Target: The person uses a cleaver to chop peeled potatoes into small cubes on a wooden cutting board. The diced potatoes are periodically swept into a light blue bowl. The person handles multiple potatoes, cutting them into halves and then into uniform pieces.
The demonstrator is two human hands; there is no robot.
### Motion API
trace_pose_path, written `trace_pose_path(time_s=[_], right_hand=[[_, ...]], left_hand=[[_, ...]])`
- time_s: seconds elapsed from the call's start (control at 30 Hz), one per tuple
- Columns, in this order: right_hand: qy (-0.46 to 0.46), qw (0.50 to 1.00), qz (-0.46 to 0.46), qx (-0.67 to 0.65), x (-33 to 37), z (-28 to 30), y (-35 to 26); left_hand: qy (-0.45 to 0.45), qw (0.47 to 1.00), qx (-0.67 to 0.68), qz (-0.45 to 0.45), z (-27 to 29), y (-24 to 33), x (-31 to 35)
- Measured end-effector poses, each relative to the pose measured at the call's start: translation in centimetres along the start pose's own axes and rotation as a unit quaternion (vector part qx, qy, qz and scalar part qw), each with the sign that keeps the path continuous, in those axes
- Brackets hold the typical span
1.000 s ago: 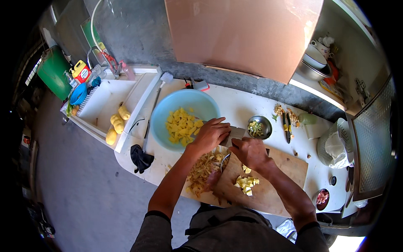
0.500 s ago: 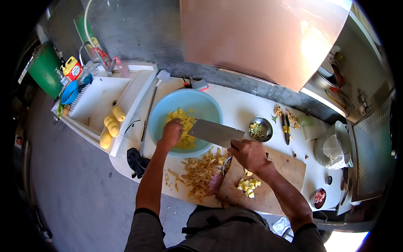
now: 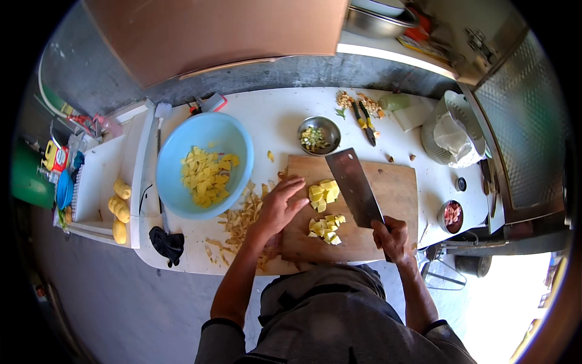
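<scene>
My right hand (image 3: 393, 238) grips the handle of a cleaver (image 3: 356, 189), its broad blade slanting up and left above the wooden cutting board (image 3: 388, 182). Two small heaps of cut potato, an upper one (image 3: 324, 194) and a lower one (image 3: 326, 228), lie on the board left of the blade. My left hand (image 3: 280, 205) hovers by the board's left edge with fingers apart and nothing in them. To its left, a light blue basin (image 3: 242, 145) holds many potato pieces (image 3: 207, 176). Potato peels (image 3: 236, 221) are strewn between basin and board.
A steel bowl (image 3: 332, 130) of chopped bits sits behind the board, pliers-like black-and-yellow scissors (image 3: 365, 124) beyond it. Whole peeled potatoes (image 3: 119, 209) rest on the sink edge at left. A white basket (image 3: 445, 130) and a small bowl of meat (image 3: 451, 215) stand at right.
Both hands have moved from the basin back to the board. The cleaver has come away from the basin and now points up over the board. My view has shifted right.
</scene>
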State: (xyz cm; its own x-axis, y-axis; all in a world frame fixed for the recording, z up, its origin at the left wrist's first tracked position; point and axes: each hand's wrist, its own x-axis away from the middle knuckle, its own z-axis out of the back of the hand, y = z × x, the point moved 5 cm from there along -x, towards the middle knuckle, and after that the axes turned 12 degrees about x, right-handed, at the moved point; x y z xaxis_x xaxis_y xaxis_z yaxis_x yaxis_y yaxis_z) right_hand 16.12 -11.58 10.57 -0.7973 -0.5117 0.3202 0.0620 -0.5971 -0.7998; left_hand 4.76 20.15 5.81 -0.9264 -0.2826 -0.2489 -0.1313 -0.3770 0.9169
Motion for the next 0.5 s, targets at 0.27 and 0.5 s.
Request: trace_pose_path(time_s=[0.27,0.5], right_hand=[[0.025,0.990,-0.122,-0.073,4.0,1.2,10.6],[-0.001,0.984,-0.106,-0.142,3.6,0.3,13.4]], left_hand=[[-0.123,0.980,-0.154,-0.038,-9.2,-6.0,-4.8],[-0.187,0.979,-0.076,-0.027,-10.5,-5.2,-3.6]])
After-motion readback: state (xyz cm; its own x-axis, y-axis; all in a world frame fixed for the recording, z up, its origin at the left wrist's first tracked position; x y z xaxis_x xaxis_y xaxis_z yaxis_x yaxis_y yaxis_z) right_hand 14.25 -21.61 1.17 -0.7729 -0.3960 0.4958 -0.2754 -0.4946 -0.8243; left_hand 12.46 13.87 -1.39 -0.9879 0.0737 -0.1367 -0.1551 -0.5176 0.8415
